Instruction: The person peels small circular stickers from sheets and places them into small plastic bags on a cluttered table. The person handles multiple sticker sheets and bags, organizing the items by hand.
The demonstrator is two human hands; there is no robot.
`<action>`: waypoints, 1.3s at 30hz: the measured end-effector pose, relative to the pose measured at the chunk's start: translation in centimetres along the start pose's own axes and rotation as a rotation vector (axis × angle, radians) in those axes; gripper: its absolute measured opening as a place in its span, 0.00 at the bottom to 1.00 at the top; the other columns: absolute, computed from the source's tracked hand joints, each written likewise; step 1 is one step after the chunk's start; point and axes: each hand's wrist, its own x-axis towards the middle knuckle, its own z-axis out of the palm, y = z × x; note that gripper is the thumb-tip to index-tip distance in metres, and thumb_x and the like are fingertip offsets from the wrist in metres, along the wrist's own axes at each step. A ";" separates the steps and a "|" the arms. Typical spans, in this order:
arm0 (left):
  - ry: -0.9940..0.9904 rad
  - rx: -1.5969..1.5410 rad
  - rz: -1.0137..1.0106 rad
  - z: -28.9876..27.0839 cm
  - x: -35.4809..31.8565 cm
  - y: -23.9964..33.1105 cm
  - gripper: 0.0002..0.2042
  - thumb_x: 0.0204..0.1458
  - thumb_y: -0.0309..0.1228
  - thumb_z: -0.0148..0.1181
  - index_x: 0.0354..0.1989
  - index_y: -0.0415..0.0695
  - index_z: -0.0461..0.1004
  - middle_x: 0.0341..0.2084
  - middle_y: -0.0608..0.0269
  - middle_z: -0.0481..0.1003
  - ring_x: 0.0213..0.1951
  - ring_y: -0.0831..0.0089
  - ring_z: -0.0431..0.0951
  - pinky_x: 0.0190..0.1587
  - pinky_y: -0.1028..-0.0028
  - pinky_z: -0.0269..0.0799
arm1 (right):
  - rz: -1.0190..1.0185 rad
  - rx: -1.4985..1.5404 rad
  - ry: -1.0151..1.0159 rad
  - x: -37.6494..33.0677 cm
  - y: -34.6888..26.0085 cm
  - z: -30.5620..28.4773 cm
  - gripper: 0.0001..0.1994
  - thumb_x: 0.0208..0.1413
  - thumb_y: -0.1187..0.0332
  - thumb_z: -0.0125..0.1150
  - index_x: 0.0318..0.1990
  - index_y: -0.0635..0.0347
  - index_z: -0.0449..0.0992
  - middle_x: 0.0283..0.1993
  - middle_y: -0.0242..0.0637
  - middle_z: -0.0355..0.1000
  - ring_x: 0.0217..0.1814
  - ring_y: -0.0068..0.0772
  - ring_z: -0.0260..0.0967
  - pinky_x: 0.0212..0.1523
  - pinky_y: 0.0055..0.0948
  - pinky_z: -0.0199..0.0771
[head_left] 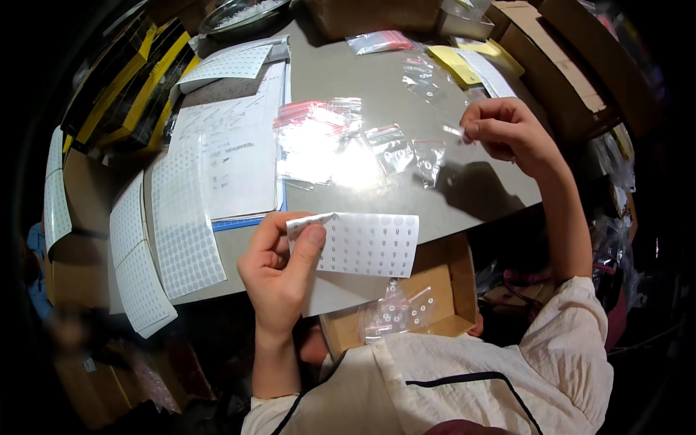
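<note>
Grey worktable (348,80) crowded with clear zip bags, sticker sheets and cardboard boxes. Left hand (279,272), at the table's near edge, pinching a partly used sticker sheet (362,243) between thumb and fingers, held flat over an open cardboard box (442,279) with filled bags inside. Right hand (507,130), over the table's right side, fingertips closed on a small clear zip bag (455,131). Pile of red-striped zip bags (326,141) lying mid-table, spare sticker sheets (181,217) along its left edge. Probably mid-labelling: bag picked, sticker not yet peeled. Next likely needs bringing bag and sheet together and lifting one sticker cleanly.
</note>
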 end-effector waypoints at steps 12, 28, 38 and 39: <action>-0.010 -0.041 0.026 -0.1 0.3 -0.4 0.06 0.61 0.23 0.63 0.43 0.34 0.76 0.29 0.68 0.77 0.31 0.87 0.72 0.35 0.86 0.65 | -0.089 -0.292 -0.208 0.5 0.8 1.5 0.11 0.63 0.64 0.62 0.46 0.61 0.74 0.34 0.26 0.70 0.35 0.14 0.66 0.35 0.17 0.68; 0.109 -0.167 0.110 -0.7 0.2 -0.6 0.07 0.60 0.24 0.63 0.42 0.34 0.76 0.28 0.67 0.77 0.28 0.86 0.71 0.33 0.86 0.64 | -0.604 -0.956 -0.020 0.9 4.4 3.6 0.25 0.62 0.66 0.61 0.65 0.57 0.67 0.67 0.49 0.63 0.69 0.51 0.61 0.67 0.44 0.65; 0.194 -0.447 0.112 -2.1 0.6 -0.5 0.06 0.62 0.26 0.57 0.39 0.35 0.74 0.31 0.61 0.77 0.33 0.78 0.76 0.41 0.80 0.71 | -0.534 -0.614 -0.297 -6.5 4.7 7.7 0.29 0.52 0.80 0.53 0.64 0.60 0.70 0.72 0.49 0.61 0.75 0.57 0.55 0.75 0.50 0.52; 0.183 -0.452 0.105 -2.2 0.7 -0.5 0.06 0.62 0.27 0.57 0.39 0.35 0.74 0.31 0.61 0.77 0.33 0.79 0.75 0.41 0.80 0.71 | -0.538 -0.572 -0.350 -7.0 4.5 7.9 0.29 0.50 0.80 0.54 0.64 0.61 0.71 0.72 0.50 0.61 0.75 0.57 0.55 0.75 0.51 0.51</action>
